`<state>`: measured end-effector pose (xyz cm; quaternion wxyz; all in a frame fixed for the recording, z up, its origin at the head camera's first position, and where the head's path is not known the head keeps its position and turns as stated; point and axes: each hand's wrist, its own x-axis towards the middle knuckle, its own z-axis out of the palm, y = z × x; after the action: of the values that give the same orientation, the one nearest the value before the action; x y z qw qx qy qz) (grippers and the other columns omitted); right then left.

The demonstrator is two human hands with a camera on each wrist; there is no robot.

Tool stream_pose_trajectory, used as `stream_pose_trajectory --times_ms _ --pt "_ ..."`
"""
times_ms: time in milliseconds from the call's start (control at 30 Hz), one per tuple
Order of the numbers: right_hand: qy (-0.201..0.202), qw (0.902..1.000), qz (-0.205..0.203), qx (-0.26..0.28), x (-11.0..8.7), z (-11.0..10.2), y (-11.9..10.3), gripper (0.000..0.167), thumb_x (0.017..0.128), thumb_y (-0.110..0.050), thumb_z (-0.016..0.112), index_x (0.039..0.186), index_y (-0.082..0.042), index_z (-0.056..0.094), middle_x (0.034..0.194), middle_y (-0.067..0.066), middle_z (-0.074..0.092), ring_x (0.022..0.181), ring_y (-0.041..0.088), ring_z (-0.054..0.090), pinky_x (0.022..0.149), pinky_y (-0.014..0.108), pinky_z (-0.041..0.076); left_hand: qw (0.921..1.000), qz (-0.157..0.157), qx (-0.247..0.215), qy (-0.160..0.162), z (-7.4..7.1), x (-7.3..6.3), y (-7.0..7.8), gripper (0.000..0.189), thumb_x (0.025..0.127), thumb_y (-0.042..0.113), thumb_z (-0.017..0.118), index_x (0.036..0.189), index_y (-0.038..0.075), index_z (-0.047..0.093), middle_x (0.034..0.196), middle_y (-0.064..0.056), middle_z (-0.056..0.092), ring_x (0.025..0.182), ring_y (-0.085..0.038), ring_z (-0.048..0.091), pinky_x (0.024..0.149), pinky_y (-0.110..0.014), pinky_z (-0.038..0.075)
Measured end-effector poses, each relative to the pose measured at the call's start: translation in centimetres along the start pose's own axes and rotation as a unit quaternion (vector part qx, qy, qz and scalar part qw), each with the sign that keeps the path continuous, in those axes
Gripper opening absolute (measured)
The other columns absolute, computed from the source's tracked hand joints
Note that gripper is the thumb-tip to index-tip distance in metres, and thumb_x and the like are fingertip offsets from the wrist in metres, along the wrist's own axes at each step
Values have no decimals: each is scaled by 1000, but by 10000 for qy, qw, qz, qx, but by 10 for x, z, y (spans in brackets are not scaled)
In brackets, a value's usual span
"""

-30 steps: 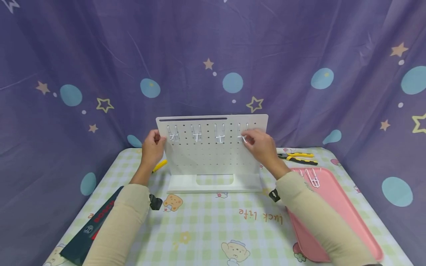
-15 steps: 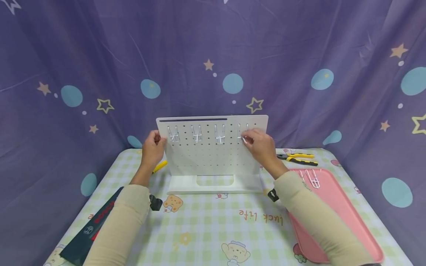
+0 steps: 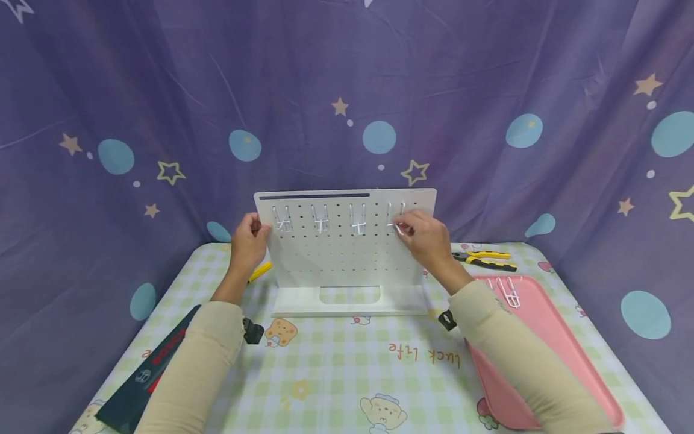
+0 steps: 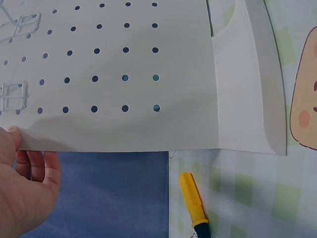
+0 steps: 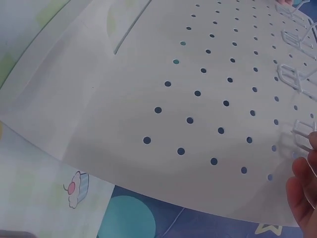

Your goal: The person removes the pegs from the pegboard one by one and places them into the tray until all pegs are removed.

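Pegboard [image 3: 347,260]: white, standing upright mid-table on its flat base; long slot along the top L, cut-out in the base, rows of small holes btwn.
L hand [image 3: 249,244]: grasping the board's L edge, upper half; thumb on the front face, fingers round behind, per the L wrist view.
R hand [image 3: 425,238]: at the board's upper R, thumb + fingertips pinching the 4th hook [image 3: 390,224] by its lower end.
4th hook: white wire, flat against the front face, rightmost in the row; seated in holes or not, can't tell w/ the fingers over it.
Hook row: 3 more white wire hooks, i.e. far-L hook [image 3: 282,223], 2nd hook [image 3: 320,225], 3rd hook [image 3: 358,227]; all up top, roughly level, spaced apart, each w/ a wire arm sticking out.
Pink tray [image 3: 558,343]: R side, near the table edge, R sleeve [image 3: 520,355] crossing above it; spare hooks [image 3: 511,294] at its far end, some partly hidden.
Pliers [image 3: 485,259]: yellow + blk handles, lying far R, just beyond the tray.
Yellow-handled tool [image 3: 260,272]: on the table just L of the board, partly hidden in the head view.
Dk green case [image 3: 135,386]: near L, red lettering, partly under the L sleeve [image 3: 187,361] in view.
Tablecloth [image 3: 325,367]: green/wht check w/ cartoon prints.
Curtain [image 3: 303,54]: purple, stars + blue blobs, far side.
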<state>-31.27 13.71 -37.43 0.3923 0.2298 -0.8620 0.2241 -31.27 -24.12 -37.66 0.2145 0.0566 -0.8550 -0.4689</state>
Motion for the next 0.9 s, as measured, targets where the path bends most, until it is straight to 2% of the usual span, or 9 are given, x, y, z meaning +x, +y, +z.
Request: stream_pose_trajectory --times_ms 167,300,567,900 --pt "186 9995 -235 9 0 -5 0 11 87 -13 78 97 -15 78 93 3 75 74 19 72 64 35 58 9999 -116 26 -63 -1 0 2 24 105 20 54 124 4 53 112 -17 57 108 -32 55 99 -46 50" --pt "178 9994 -298 15 -1 -9 2 9 86 -14 78 95 -16 77 89 2 74 73 18 71 62 34 57 9997 -195 53 -108 -1 -1 2 25 105 21 53 125 5 53 115 -18 58 110 -33 55 102 -48 50" --pt "-46 9996 -141 233 -9 -27 7 10 86 -16 80 95 -16 77 85 1 71 72 18 70 62 35 56 9999 -109 38 -113 -1 -1 1 25 106 19 53 125 4 52 116 -19 58 111 -34 56 102 -47 50" --pt "-14 9995 182 240 -24 -50 34 10 82 -13 83 92 -14 79 80 4 71 67 20 66 62 36 53 9998 -129 41 -120 0 0 2 25 106 20 53 125 4 53 116 -19 59 110 -33 55 101 -47 50"
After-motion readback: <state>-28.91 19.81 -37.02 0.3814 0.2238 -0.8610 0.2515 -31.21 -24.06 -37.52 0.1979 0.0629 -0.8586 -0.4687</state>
